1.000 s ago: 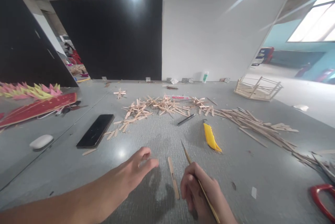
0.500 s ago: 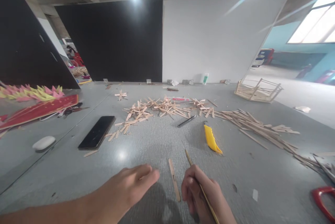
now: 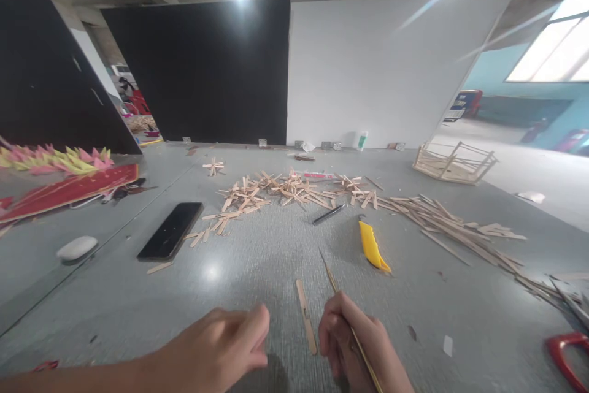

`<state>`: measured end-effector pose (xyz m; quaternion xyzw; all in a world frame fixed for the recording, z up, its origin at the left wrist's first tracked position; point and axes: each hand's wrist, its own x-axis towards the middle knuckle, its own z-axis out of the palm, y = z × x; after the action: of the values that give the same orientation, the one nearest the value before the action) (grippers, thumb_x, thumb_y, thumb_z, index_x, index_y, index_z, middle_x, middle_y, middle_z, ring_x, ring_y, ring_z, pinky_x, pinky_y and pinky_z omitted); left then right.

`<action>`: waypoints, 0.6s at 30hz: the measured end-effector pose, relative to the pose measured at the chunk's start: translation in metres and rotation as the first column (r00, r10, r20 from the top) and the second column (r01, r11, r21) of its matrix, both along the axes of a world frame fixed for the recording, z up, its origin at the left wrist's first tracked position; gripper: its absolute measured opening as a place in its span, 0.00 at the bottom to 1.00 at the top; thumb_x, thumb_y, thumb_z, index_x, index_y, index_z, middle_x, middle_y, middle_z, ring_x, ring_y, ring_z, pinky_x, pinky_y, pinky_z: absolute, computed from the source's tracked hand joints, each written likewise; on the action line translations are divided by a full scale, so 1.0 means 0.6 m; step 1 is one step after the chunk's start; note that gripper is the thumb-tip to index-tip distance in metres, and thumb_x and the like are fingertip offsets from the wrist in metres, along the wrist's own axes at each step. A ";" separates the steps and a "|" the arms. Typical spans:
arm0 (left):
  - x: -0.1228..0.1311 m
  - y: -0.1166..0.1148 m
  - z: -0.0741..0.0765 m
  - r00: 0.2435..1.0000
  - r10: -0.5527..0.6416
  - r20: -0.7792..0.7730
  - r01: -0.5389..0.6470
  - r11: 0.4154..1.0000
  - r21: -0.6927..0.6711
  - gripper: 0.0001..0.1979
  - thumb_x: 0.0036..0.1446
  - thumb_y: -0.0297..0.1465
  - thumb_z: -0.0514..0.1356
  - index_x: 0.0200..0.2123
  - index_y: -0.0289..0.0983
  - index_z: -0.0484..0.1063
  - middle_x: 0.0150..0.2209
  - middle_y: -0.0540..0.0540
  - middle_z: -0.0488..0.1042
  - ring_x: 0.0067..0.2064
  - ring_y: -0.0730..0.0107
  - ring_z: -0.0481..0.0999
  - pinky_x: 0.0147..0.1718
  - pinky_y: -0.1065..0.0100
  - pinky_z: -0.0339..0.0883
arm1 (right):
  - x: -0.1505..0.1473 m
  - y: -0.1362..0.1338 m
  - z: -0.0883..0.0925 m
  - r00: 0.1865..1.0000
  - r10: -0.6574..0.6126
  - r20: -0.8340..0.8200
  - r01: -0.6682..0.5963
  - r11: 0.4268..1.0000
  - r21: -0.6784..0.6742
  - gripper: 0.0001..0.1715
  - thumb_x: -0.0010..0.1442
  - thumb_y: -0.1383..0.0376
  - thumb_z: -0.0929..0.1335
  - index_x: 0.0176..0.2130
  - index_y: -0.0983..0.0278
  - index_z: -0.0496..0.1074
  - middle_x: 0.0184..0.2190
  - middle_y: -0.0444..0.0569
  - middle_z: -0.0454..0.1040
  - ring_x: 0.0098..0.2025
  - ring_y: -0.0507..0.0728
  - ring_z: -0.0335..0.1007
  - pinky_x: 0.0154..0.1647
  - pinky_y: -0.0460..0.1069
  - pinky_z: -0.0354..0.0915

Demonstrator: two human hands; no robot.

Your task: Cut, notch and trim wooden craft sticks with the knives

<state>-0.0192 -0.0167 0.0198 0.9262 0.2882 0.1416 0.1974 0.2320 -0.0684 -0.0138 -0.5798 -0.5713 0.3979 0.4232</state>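
Clasping a slim, pointed tool (image 3: 330, 274) in the right hand (image 3: 346, 333), with fingers curled round its shaft, just right of the notched craft stick (image 3: 308, 323). Seen lying flat on the grey table (image 3: 248, 270) between both hands — that same stick. To its left, bending the left hand (image 3: 225, 344) inward; impossible to tell about anything pinched there. Beyond the stick: a dark pen (image 3: 328, 214); beyond and rightward, a yellow cutter (image 3: 372, 247).

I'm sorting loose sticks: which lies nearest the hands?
The notched stick lying alone between the left hand and right hand; all other sticks lie farther off.
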 end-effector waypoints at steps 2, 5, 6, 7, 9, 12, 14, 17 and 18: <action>0.005 -0.003 -0.008 0.999 0.027 -0.027 -0.027 0.999 0.023 0.10 0.64 0.23 0.58 0.39 0.43 0.60 0.28 0.56 0.71 0.25 0.75 0.71 0.28 0.76 0.67 | 0.000 0.000 -0.003 1.000 0.000 -0.004 0.000 1.000 -0.001 0.41 0.67 0.30 0.51 0.27 0.59 0.62 0.15 0.39 0.61 0.18 0.49 0.57 0.22 0.45 0.55; 0.004 0.007 -0.030 0.999 0.015 -0.042 -0.016 1.000 -0.024 0.09 0.64 0.26 0.59 0.41 0.42 0.60 0.28 0.55 0.69 0.25 0.75 0.68 0.24 0.76 0.63 | 0.001 0.001 -0.005 1.000 0.006 -0.010 -0.006 1.000 0.001 0.41 0.67 0.31 0.51 0.27 0.60 0.62 0.15 0.40 0.61 0.18 0.50 0.58 0.22 0.45 0.56; 0.001 0.012 -0.038 0.999 0.014 -0.045 -0.016 0.999 -0.046 0.10 0.63 0.27 0.60 0.42 0.42 0.60 0.29 0.55 0.69 0.25 0.74 0.68 0.24 0.76 0.63 | 0.002 0.001 -0.005 1.000 0.011 -0.011 -0.011 1.000 0.003 0.41 0.67 0.30 0.51 0.27 0.60 0.62 0.16 0.40 0.61 0.18 0.50 0.58 0.22 0.45 0.56; -0.002 0.016 -0.044 0.999 0.012 -0.046 -0.015 0.998 -0.063 0.12 0.61 0.27 0.61 0.45 0.42 0.61 0.30 0.54 0.70 0.27 0.73 0.69 0.25 0.76 0.65 | 0.002 0.002 -0.006 1.000 0.018 -0.012 -0.018 1.000 0.004 0.42 0.67 0.30 0.51 0.28 0.60 0.62 0.16 0.40 0.62 0.19 0.50 0.58 0.22 0.45 0.56; -0.010 0.020 -0.051 0.999 0.015 -0.047 -0.018 0.998 -0.067 0.22 0.58 0.26 0.63 0.53 0.43 0.61 0.36 0.51 0.74 0.33 0.69 0.73 0.32 0.73 0.70 | 0.003 0.003 -0.006 0.999 0.034 -0.015 -0.034 0.999 0.000 0.42 0.67 0.30 0.50 0.28 0.60 0.62 0.16 0.40 0.62 0.18 0.50 0.58 0.22 0.45 0.55; -0.014 0.015 -0.042 0.998 0.032 -0.048 -0.034 0.998 -0.044 0.34 0.53 0.22 0.61 0.61 0.47 0.56 0.48 0.45 0.74 0.44 0.62 0.74 0.41 0.68 0.72 | 0.006 0.003 -0.006 0.997 0.067 -0.023 -0.067 0.998 -0.007 0.40 0.69 0.32 0.51 0.29 0.60 0.62 0.17 0.40 0.62 0.18 0.49 0.58 0.22 0.45 0.55; -0.009 0.009 -0.025 0.997 0.052 -0.059 -0.056 0.997 -0.057 0.31 0.52 0.20 0.57 0.58 0.47 0.59 0.48 0.46 0.73 0.42 0.64 0.73 0.39 0.69 0.71 | 0.008 0.003 -0.006 0.995 0.092 -0.031 -0.092 0.996 0.000 0.39 0.70 0.34 0.51 0.30 0.60 0.62 0.17 0.39 0.62 0.19 0.49 0.58 0.23 0.45 0.55; 0.001 0.002 0.003 0.996 0.043 -0.077 -0.049 0.995 -0.082 0.23 0.52 0.19 0.54 0.49 0.46 0.62 0.43 0.49 0.72 0.35 0.68 0.70 0.34 0.73 0.68 | 0.012 0.004 -0.007 0.991 0.126 -0.042 -0.125 0.992 0.016 0.38 0.71 0.35 0.51 0.30 0.60 0.62 0.17 0.39 0.61 0.19 0.50 0.57 0.23 0.45 0.55; 0.003 0.000 0.011 0.996 0.038 -0.079 -0.044 0.996 -0.076 0.21 0.52 0.20 0.54 0.48 0.46 0.62 0.41 0.49 0.71 0.34 0.69 0.69 0.33 0.73 0.68 | 0.013 0.004 -0.008 0.989 0.138 -0.044 -0.137 0.990 0.023 0.38 0.71 0.35 0.50 0.30 0.60 0.62 0.17 0.40 0.62 0.19 0.50 0.57 0.23 0.45 0.55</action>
<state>-0.0175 -0.0164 0.0266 0.9165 0.3199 0.0983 0.2192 0.2397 -0.0658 -0.0185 -0.5254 -0.6043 0.4334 0.4134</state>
